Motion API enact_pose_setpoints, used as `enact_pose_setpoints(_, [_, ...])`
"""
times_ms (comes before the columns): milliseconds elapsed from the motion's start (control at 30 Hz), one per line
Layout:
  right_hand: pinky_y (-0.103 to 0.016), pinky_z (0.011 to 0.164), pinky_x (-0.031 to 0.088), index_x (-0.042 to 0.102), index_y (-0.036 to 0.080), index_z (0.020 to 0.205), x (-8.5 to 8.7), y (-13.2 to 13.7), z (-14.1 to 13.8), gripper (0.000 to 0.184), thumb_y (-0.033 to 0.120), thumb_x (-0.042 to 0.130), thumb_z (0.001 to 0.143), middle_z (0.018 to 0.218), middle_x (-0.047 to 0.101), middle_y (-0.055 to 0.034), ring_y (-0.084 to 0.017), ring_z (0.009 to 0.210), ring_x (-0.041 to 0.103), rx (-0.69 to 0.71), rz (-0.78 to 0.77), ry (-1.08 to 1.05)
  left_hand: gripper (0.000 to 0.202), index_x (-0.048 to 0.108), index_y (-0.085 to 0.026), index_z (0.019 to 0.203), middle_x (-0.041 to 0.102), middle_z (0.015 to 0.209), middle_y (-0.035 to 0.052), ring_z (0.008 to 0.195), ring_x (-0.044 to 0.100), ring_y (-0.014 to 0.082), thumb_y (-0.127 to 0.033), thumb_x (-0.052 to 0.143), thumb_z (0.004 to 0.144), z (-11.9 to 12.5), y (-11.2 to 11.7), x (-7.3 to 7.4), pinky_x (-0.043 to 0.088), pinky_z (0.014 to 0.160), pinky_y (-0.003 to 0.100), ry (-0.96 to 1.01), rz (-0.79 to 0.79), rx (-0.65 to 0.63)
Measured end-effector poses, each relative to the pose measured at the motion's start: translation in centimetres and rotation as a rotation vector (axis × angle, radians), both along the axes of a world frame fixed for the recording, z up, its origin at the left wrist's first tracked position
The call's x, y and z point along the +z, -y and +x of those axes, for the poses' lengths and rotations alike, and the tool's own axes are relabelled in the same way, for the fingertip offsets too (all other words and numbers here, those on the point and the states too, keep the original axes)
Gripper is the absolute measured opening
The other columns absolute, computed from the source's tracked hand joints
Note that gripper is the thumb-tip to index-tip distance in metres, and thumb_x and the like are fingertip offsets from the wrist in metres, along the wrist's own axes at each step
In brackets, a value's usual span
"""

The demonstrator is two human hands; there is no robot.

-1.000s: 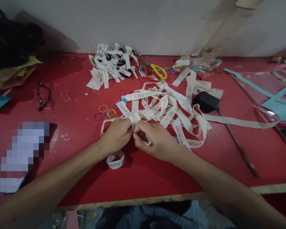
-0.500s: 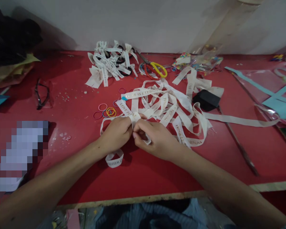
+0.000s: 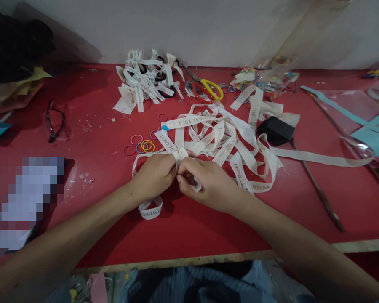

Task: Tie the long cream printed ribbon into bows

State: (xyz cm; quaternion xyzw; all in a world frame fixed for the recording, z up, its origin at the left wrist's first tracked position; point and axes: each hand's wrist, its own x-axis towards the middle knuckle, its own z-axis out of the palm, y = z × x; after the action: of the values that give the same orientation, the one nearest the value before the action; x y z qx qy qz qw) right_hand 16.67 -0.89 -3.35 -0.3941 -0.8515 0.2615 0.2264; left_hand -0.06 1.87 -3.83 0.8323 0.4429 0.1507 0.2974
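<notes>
Both hands meet over the near side of a tangle of white printed ribbon (image 3: 221, 139). My left hand (image 3: 154, 174) is closed on a piece of this ribbon, its fingertips mostly hidden. Thumb and forefinger of my right hand (image 3: 205, 181) pinch the same piece, and a short end pokes out beneath the fingers. Under my left wrist hangs a ribbon loop (image 3: 150, 210) with dark lettering. Several coloured elastic bands (image 3: 142, 145) lie just beyond my left hand. At the back is a heap of gathered white ribbon pieces (image 3: 145, 82) with black rings among them.
Scissors (image 3: 208, 89) with red and yellow handles lie behind the tangle. To the right are a black block (image 3: 275, 130) and a thin rod (image 3: 318, 191). Glasses (image 3: 55, 122) and a blurred-out flat object (image 3: 31, 198) are on the left of the red table (image 3: 113, 244).
The view has shifted very slightly. Both hands keep nearly the same grip on the ribbon, with hardly any movement of the fingers.
</notes>
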Motion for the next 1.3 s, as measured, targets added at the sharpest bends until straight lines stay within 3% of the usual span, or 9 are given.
enact_pose_setpoints(533, [-0.022, 0.059, 0.033, 0.045, 0.019, 0.081, 0.13, 0.04, -0.03, 0.004, 0.02, 0.044, 0.085, 0.069, 0.051, 0.0021, -0.011, 0.063, 0.048, 0.003, -0.012, 0.017, 0.026, 0.062, -0.016, 0.078, 0.066, 0.079, 0.0056, 0.084, 0.061, 0.0193, -0.009, 0.037, 0.077, -0.07, 0.02, -0.09, 0.047, 0.081, 0.033, -0.048, 0.007, -0.002])
enact_pose_setpoints(1300, [-0.023, 0.06, 0.033, 0.044, 0.019, 0.081, 0.19, 0.04, -0.06, 0.006, 0.022, 0.043, 0.085, 0.07, 0.051, 0.0015, -0.011, 0.064, 0.048, -0.002, -0.019, 0.072, 0.028, 0.062, -0.014, 0.082, 0.067, 0.078, 0.0071, 0.08, 0.062, 0.0191, -0.011, 0.035, 0.08, -0.05, 0.1, 0.0, 0.047, 0.076, 0.032, -0.124, 0.059, -0.016])
